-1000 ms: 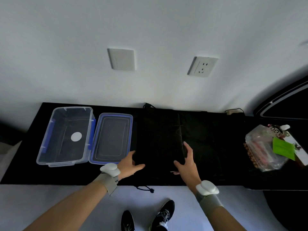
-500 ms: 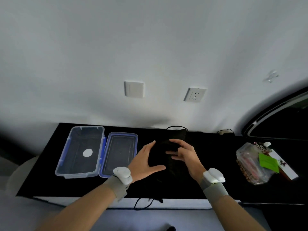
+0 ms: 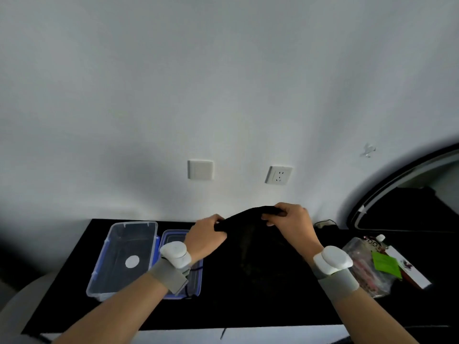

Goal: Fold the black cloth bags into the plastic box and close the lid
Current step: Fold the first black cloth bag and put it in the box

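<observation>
Black cloth bag (image 3: 250,234) is held up above the table (image 3: 273,306), its top edge pinched by left hand (image 3: 206,235) and right hand (image 3: 291,220). Judged soft, light, limp; best gripped at corners. Box (image 3: 124,259) lies open, left.

One wide-angle head-worn view looks from close above the near edge of the black table (image 3: 273,316), facing forward and slightly down (lines bow near the borders); the white wall (image 3: 223,83) behind it fills the upper half.
</observation>
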`<state>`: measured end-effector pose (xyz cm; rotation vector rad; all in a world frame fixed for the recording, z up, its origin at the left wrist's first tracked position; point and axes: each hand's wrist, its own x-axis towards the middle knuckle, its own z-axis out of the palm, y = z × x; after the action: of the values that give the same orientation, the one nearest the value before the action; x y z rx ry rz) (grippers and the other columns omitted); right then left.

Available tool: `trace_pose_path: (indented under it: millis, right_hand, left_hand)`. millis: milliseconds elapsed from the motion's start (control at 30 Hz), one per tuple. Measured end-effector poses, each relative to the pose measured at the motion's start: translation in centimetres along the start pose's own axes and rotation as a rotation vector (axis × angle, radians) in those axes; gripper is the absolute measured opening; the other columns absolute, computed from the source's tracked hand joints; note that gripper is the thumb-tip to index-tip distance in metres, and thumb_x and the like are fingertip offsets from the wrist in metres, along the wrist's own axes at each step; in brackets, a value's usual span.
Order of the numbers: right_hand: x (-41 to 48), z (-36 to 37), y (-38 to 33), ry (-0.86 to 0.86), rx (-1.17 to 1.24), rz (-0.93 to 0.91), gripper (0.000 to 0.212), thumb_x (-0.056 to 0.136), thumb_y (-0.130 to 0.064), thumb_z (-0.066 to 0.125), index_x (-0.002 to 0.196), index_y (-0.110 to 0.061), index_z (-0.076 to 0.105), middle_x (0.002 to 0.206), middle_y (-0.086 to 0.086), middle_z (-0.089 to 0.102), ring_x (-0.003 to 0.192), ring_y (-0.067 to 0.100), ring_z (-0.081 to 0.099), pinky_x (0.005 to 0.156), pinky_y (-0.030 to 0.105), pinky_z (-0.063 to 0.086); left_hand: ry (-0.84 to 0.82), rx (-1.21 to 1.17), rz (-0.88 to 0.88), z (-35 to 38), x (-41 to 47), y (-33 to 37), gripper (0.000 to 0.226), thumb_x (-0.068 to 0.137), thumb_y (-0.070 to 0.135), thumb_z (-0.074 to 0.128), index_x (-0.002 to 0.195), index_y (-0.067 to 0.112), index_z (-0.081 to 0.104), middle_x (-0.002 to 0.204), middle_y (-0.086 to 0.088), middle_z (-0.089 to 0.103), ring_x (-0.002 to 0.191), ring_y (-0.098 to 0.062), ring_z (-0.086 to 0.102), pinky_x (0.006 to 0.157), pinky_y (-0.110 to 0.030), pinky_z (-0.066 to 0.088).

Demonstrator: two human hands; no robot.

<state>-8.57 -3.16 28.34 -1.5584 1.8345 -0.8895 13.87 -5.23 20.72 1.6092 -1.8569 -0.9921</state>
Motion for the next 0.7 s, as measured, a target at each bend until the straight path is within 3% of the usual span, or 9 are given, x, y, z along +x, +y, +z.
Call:
trace_pose_path:
  millis: [100,233,333,400,533,600,700]
  right_hand:
    - [-0.3,-0.8,-1.3,-0.029,0.004,-0.01,0.006,0.077,-0.025,0.078,0.073,-0.022,0.075,0.068,-0.006,0.076,0.073,0.013,0.074,0.086,0.039,0.057]
    - [-0.8,-1.8,-3.2,-0.041,-0.05,-0.041,0.01,0.08,-0.026,0.075,0.072,-0.019,0.074,0.068,-0.008,0.076,0.072,0.014,0.073,0.078,0.037,0.058]
    - [-0.8,-3.3,-4.1,-0.039,-0.085,-0.051,0.013,0.082,-0.027,0.072,0.074,-0.017,0.073,0.065,-0.01,0.075,0.063,0.011,0.072,0.078,0.034,0.058]
    - [-0.6,-4.1,-4.1,-0.049,-0.176,-0.069,0.018,0.082,-0.031,0.071,0.071,-0.017,0.072,0.059,-0.008,0.073,0.057,0.011,0.069,0.077,0.032,0.058]
    - [-0.2,-5.0,-3.4,0.002,-0.389,-0.107,0.036,0.079,-0.045,0.073,0.055,-0.02,0.063,0.048,-0.003,0.064,0.057,0.012,0.06,0.059,0.029,0.047]
    - [0.2,-5.2,-2.5,0.045,-0.361,-0.175,0.04,0.079,-0.043,0.077,0.054,-0.019,0.059,0.056,-0.003,0.056,0.063,0.012,0.052,0.06,0.027,0.04]
    - [0.8,-5.1,-1.1,0.035,-0.172,-0.288,0.021,0.084,-0.034,0.076,0.071,-0.023,0.065,0.088,-0.006,0.058,0.091,0.009,0.052,0.076,0.016,0.037]
  left_hand:
    - [0.005,0.074,0.062,-0.9,0.3,2.2,0.038,0.077,0.053,0.061,0.112,0.039,0.062,0.1,0.013,0.07,0.091,-0.01,0.066,0.08,-0.029,0.053]
    - [-0.01,0.274,0.195,-1.3,0.6,3.3,0.035,0.085,0.029,0.056,0.12,0.031,0.059,0.103,0.006,0.071,0.095,-0.019,0.066,0.083,-0.038,0.055]
    - [-0.053,0.301,0.195,-2.1,0.9,2.8,0.03,0.083,0.017,0.051,0.109,0.028,0.062,0.084,0.006,0.065,0.084,-0.024,0.066,0.074,-0.037,0.055]
    - [-0.068,0.348,0.212,-2.9,1.2,2.6,0.025,0.086,0.014,0.051,0.103,0.027,0.065,0.075,0.007,0.06,0.079,-0.023,0.065,0.07,-0.034,0.053]
    - [-0.094,0.468,0.28,-5.0,1.8,2.9,0.02,0.09,0.017,0.056,0.104,0.026,0.068,0.084,0.004,0.067,0.081,-0.022,0.066,0.076,-0.038,0.056]
    - [-0.109,0.478,0.324,-6.3,2.1,3.3,0.022,0.089,0.02,0.061,0.11,0.025,0.068,0.094,0.003,0.071,0.085,-0.018,0.067,0.079,-0.036,0.056]
    - [-0.101,0.432,0.391,-8.2,2.4,3.6,0.03,0.087,0.021,0.068,0.116,0.026,0.066,0.105,0.009,0.071,0.091,-0.009,0.066,0.083,-0.029,0.054]
